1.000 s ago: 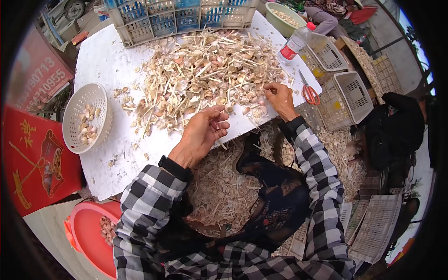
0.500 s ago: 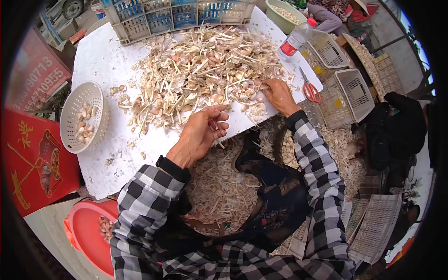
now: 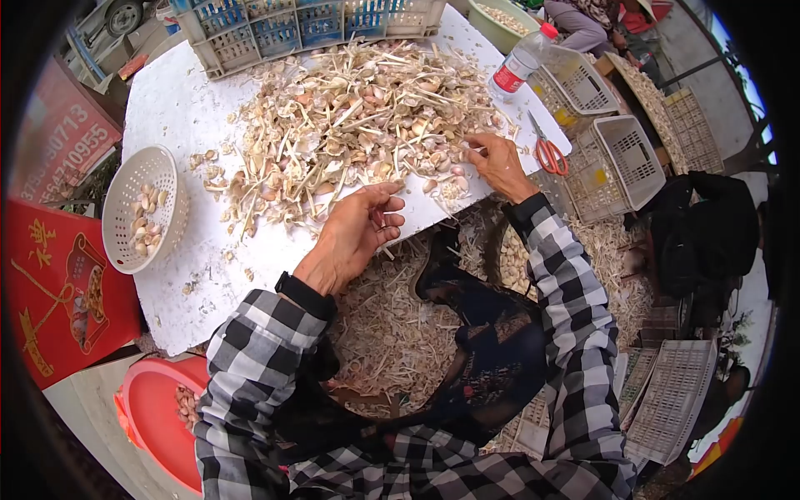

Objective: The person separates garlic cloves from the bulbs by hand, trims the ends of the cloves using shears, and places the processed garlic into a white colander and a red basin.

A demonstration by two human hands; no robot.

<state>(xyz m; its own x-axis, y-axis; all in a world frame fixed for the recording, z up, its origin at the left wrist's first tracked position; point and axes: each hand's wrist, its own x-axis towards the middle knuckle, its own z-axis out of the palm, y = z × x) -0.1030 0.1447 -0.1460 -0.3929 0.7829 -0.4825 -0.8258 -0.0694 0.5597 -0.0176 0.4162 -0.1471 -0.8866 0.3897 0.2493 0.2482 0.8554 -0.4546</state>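
We have a broad heap of pale, dry garlic cloves, husks and stalks (image 3: 350, 125) spread over the flat white desk (image 3: 208, 287), with the round, cream plastic colander (image 3: 119, 212) at its eight o'clock and the red-handled metal scissors (image 3: 543, 142) at its three. At the heap's six o'clock edge our bare left hand (image 3: 358, 229) keeps a half-curled grip, and towards four o'clock our bare right hand (image 3: 500, 167) bends thumb and fingers close together; we cannot tell whether either has hold of anything.
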